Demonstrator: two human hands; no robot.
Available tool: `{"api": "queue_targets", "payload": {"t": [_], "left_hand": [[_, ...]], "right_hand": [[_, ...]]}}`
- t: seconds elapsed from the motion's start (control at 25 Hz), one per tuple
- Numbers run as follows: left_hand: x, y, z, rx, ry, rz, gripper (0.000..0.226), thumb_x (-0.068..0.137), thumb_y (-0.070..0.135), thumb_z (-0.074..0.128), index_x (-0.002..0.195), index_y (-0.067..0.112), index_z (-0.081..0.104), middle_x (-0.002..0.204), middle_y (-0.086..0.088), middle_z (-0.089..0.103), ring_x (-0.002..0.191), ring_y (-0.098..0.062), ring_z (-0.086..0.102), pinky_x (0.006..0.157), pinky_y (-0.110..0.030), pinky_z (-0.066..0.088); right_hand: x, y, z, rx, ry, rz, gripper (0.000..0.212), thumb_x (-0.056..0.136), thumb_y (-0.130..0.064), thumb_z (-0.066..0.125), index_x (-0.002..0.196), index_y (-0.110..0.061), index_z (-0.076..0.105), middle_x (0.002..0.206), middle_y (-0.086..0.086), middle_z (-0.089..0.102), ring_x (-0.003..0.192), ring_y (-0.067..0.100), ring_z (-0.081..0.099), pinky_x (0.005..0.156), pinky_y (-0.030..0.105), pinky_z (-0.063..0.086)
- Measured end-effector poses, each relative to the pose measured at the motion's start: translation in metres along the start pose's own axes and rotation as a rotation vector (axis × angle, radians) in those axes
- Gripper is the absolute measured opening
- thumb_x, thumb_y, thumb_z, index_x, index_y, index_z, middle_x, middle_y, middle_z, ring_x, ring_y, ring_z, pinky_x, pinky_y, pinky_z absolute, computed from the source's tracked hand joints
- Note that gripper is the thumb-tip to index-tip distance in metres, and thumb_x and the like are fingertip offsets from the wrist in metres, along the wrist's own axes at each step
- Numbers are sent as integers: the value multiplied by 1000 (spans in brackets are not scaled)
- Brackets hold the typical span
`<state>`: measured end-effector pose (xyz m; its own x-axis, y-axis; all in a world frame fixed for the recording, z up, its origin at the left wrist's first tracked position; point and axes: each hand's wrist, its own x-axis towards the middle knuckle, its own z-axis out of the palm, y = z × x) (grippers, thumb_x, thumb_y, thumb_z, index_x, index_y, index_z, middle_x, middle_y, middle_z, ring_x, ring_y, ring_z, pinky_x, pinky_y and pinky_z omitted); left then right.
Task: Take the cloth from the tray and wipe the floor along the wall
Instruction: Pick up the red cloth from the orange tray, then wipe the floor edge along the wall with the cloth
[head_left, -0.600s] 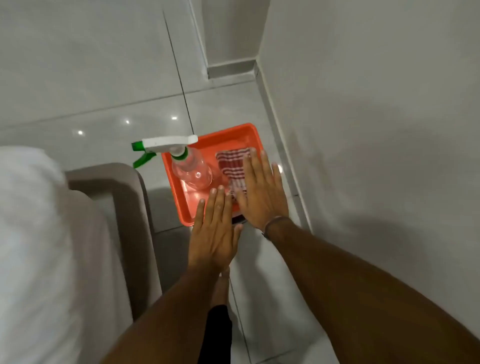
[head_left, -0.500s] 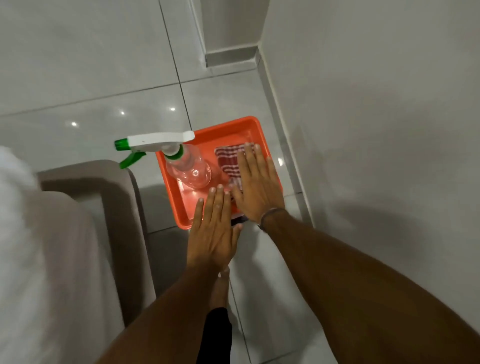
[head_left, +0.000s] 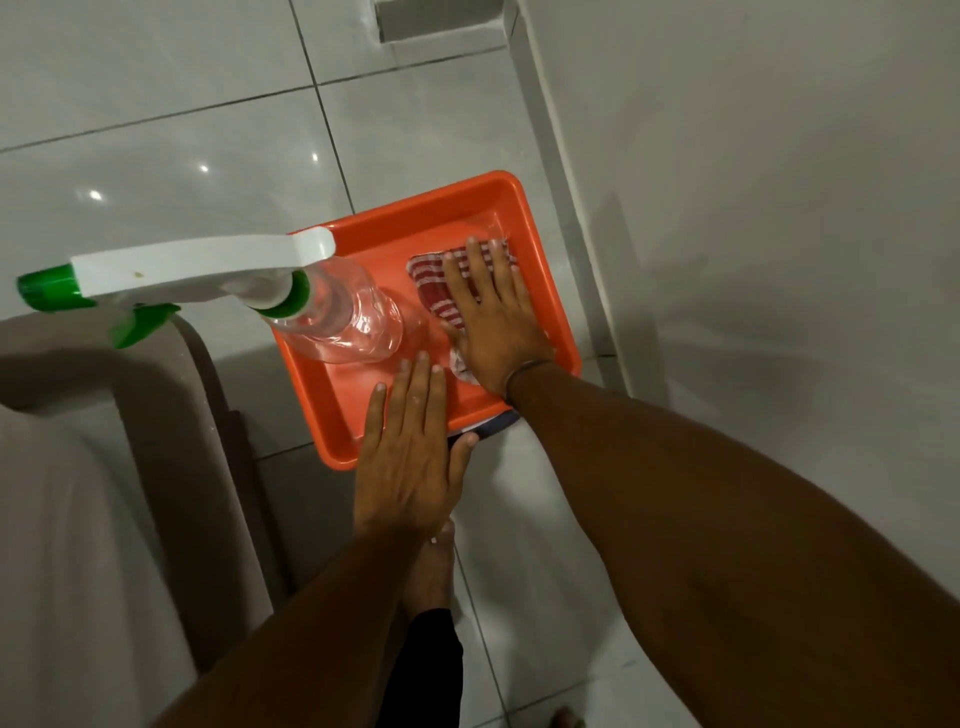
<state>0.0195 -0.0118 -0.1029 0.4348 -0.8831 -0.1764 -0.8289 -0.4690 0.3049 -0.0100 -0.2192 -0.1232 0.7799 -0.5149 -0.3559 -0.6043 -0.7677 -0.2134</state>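
- The orange tray (head_left: 540, 270) sits on the tiled floor (head_left: 156, 145), just beside the skirting of the wall (head_left: 779, 208), and serves as the landmark here.
- The red-and-white striped cloth (head_left: 434, 283) lies inside the tray, on its wall side; a clear spray bottle (head_left: 348, 317) with a white and green trigger head stands in the tray's opposite side.
- Since 0.6 s ago the view has dropped closer to the tray, and the right hand (head_left: 493, 317) has slid further over the cloth; it now lies flat on it, fingers extended, covering most of it.
- That hand is pressing, not gripping: no fingers are curled under the fabric, so the cloth is not yet lifted.
- The left hand (head_left: 410, 447) is released and empty, fingers straight, over the tray's near rim, much as before.
- Judgement: the reach is done; the next step is to bunch the cloth into the right palm and lift it clear of the tray.
- The bottle stands just beside the cloth, so a sideways pull could tip it.
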Motion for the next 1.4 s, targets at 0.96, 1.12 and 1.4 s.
{"api": "queue_targets", "payload": {"t": [0.96,1.12,1.4], "left_hand": [[-308,184,122,68,-214,-119,85,111,66,16,173,9,6,183,-15,4,170,-34,6,136,-59,19],[-316,183,205,29,-220,-62,87,109,67,12,172,6,8,182,-18,8,169,-35,8,135,-58,19],[-258,159,322,30,-212,-33,97,104,76,11,172,10,-2,183,-15,-7,170,-31,-8,138,-55,-1]], "right_hand": [[-456,39,117,558,-51,183,85,102,-30,58,160,-24,-4,175,0,3,159,17,-9,132,50,17],[-465,81,205,538,-117,256,75,105,-24,53,165,-15,8,176,4,7,162,22,-4,133,49,14],[-379,148,310,145,74,218,87,101,-37,58,165,-13,5,176,11,6,162,34,-1,132,53,11]]}}
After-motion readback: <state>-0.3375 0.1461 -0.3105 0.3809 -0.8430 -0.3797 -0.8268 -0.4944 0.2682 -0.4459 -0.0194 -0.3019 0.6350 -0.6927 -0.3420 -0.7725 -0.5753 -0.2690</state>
